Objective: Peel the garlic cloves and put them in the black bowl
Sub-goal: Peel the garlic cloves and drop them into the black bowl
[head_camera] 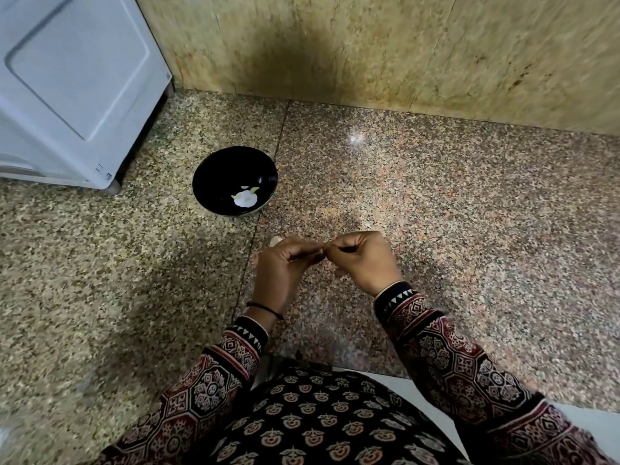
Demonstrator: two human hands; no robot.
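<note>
A black bowl [214, 169] stands on the speckled granite counter, up and to the left of my hands. In its bottom lie pale garlic pieces [245, 198]. My left hand [281, 273] and my right hand [360, 260] meet fingertip to fingertip above the counter, both with curled fingers. Between the fingertips they pinch a small garlic clove [322, 252], mostly hidden by the fingers. A pale bit [275, 241] peeks out just behind my left hand's knuckles; what it is I cannot tell.
A white appliance [73, 88] stands at the back left, close to the bowl. A beige stone wall [402, 55] closes the counter at the back. The counter's front edge [369, 372] runs just before my body.
</note>
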